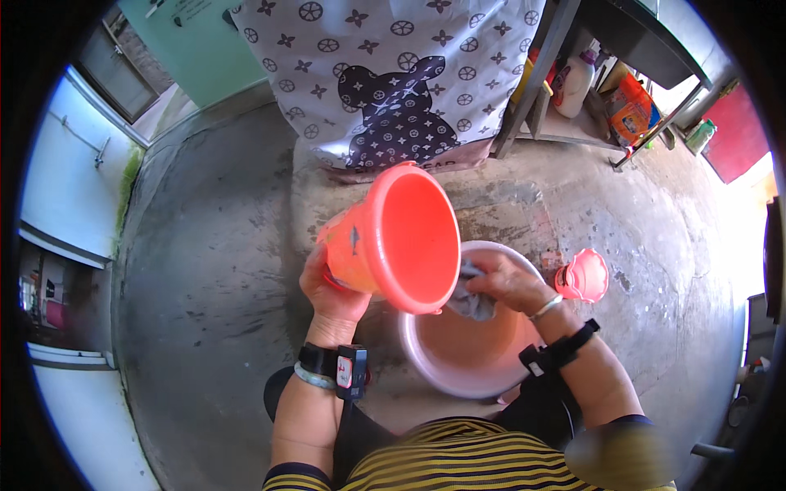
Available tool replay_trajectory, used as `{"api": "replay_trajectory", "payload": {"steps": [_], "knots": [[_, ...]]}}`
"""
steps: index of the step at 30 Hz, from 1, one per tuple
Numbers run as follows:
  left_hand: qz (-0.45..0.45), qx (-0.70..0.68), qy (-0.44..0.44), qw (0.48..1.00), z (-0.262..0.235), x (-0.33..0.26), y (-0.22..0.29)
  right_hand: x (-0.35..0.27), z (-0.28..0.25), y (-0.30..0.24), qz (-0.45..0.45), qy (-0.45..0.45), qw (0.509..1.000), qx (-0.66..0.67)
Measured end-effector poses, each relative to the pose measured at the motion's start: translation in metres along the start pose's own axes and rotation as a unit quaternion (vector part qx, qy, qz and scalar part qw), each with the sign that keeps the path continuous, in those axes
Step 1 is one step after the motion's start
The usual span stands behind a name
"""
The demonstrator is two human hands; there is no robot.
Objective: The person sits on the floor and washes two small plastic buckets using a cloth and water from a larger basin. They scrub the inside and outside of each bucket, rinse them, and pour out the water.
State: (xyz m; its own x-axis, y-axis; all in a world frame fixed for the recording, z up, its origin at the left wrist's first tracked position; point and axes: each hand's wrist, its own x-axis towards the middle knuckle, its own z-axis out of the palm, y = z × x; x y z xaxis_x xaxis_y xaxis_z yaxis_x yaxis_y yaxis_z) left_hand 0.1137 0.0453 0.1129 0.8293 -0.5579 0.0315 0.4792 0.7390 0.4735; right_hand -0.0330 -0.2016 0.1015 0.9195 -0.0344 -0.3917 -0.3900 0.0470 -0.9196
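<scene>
Evidently, the left hand has its grip clamped around the lower end of an orange-red tapered plastic bucket, tilted mouth rightward, which probably puts its inside within reach of the right hand. That hand's fingers are pinched together on a crumpled grey cloth above a round pale-pink plastic basin, likely so drips fall inside. A small pink scalloped container rests apart on the concrete floor.
</scene>
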Motion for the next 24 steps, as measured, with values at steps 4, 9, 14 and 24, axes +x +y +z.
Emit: {"api": "replay_trajectory", "payload": {"steps": [4,9,14,24], "knots": [[-0.015,0.057,0.025,0.998,-0.002,-0.007,-0.004,-0.038,0.007,-0.077,-0.039,0.058,0.995,0.066],[-0.089,0.143,-0.012,0.986,-0.002,-0.016,-0.038,-0.015,0.031,-0.028,-0.108,0.123,0.920,0.357],[-0.153,0.116,0.041,0.981,-0.006,-0.024,-0.059,-0.014,0.035,-0.029,-0.081,0.011,0.887,0.454],[-0.195,0.194,0.000,0.961,-0.006,-0.025,-0.064,0.016,0.056,0.021,-0.334,-0.033,0.844,-0.419]]}}
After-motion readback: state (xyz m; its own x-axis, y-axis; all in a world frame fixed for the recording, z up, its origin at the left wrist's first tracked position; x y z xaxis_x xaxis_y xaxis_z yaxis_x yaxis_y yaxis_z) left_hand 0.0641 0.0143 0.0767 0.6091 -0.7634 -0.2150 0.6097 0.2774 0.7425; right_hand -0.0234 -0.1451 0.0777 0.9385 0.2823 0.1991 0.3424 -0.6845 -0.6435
